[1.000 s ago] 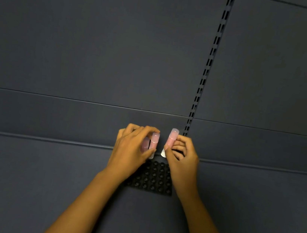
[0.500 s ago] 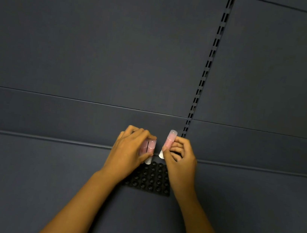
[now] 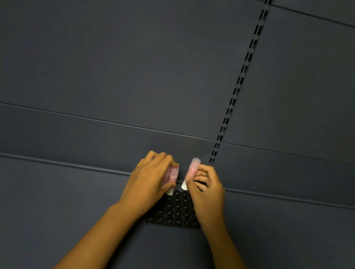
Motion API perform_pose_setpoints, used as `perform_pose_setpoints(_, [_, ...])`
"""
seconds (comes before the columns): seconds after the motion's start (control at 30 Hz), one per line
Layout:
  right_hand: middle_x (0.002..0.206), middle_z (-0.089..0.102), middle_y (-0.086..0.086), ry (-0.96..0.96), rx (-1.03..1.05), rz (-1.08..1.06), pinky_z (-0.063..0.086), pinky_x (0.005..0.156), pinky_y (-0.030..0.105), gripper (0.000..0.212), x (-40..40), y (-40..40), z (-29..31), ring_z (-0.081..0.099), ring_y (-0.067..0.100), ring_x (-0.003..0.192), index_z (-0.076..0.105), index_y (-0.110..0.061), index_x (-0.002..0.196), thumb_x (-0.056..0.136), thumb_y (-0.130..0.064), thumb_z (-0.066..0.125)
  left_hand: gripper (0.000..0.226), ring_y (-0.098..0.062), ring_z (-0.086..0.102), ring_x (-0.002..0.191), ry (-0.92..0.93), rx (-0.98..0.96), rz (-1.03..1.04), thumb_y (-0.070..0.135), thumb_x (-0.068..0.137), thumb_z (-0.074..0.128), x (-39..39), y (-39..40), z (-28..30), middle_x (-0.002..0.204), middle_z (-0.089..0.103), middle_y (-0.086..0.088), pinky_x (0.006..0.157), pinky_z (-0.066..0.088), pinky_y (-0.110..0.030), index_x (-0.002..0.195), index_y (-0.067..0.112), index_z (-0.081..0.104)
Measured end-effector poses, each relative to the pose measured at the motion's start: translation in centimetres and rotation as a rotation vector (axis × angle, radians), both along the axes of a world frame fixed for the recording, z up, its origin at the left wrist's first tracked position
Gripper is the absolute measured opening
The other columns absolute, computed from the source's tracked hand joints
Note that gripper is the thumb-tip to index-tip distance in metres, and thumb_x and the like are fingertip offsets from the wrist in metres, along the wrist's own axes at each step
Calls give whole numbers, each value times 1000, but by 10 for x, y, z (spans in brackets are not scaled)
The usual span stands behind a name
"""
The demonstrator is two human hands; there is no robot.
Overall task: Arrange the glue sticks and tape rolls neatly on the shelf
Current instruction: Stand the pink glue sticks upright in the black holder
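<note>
A: We start with the biggest thing: the dark shelf (image 3: pixel 46 218) fills the lower frame, its back panel rising above, with a slotted upright (image 3: pixel 240 79) running down from the upper right to just behind our right hand.

B: And low in the centre we have the black studded tray (image 3: pixel 174 211), its near edge square to us and its far part hidden under our hands.

A: Our left hand (image 3: pixel 148 187) has its fingers curled round a pink glue stick (image 3: pixel 16 152)—

B: Careful, we see it at centre: the left stick (image 3: pixel 172 179), held upright with its white base touching the tray's far rows. A second one may sit behind it; we cannot tell.

A: Our right hand (image 3: pixel 206 193) pinches another stick (image 3: pixel 191 172) between thumb and curled fingers, tilted a little, its white base hanging just above the tray.

B: We judge we hold both by the middle so the bases stay free to seat among the studs.

A: Room? The two sticks stand near each other, a narrow gap between. The tray's near rows are bare, and the shelf lies open to both sides.

B: No tape rolls show anywhere in view.
</note>
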State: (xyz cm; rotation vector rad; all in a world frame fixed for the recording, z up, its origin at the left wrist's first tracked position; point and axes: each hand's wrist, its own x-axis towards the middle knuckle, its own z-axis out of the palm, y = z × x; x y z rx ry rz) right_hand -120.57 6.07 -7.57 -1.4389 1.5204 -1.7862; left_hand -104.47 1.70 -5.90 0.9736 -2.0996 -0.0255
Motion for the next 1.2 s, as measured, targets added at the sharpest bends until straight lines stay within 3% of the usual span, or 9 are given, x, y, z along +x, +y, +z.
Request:
perform_pose_setpoints(0.27, [93,69,-7,113,58,62,58,76,24,27,3,-3,-8,69,6,84,64,-21,99,82,-4,75,50,-3,44,111,118,140,-100,44,80,72,24,-4,5,118,49,19,92,39,-17,123,30,53])
perform_pose_setpoints(0.33, [91,69,-7,137,63,68,58,76,25,28,4,-2,-8,69,7,83,63,-26,96,82,-6,76,44,-3,47,109,121,144,-58,48,83,68,40,-7,6,115,50,19,91,42,-20,122,31,53])
perform_pose_setpoints(0.57, [89,70,-8,207,65,73,58,75,25,23,5,-6,-10,69,8,82,64,-22,94,80,-11,78,57,-14,50,110,-210,177,157,65,82,59,72,0,-11,116,55,9,87,45,-30,124,28,52])
perform_pose_setpoints(0.87, [86,69,-10,336,118,22,55,70,15,23,8,-7,-11,65,-1,78,62,-21,93,80,-13,80,58,-15,49,113,-225,215,199,65,81,60,72,1,-13,117,55,8,88,46,-33,125,29,52])
perform_pose_setpoints(1.0, [94,68,-10,321,132,37,56,77,21,29,7,-1,-7,65,-1,83,62,-20,101,79,-14,80,57,-16,49,115,-234,237,182,65,81,60,69,4,-12,118,55,7,89,46,-33,124,28,53])
perform_pose_setpoints(1.1, [108,60,-6,340,20,-114,49,88,22,43,6,8,10,59,6,98,58,-17,116,79,-17,81,58,-16,48,116,-261,236,187,65,82,58,77,10,-4,120,54,6,89,46,-33,126,27,51])
perform_pose_setpoints(1.2, [112,54,-3,496,-160,-204,46,92,27,37,26,18,40,55,14,106,57,-13,117,83,-11,73,56,-18,49,116,-271,213,230,62,84,59,105,16,8,121,54,5,90,45,-34,125,25,52])
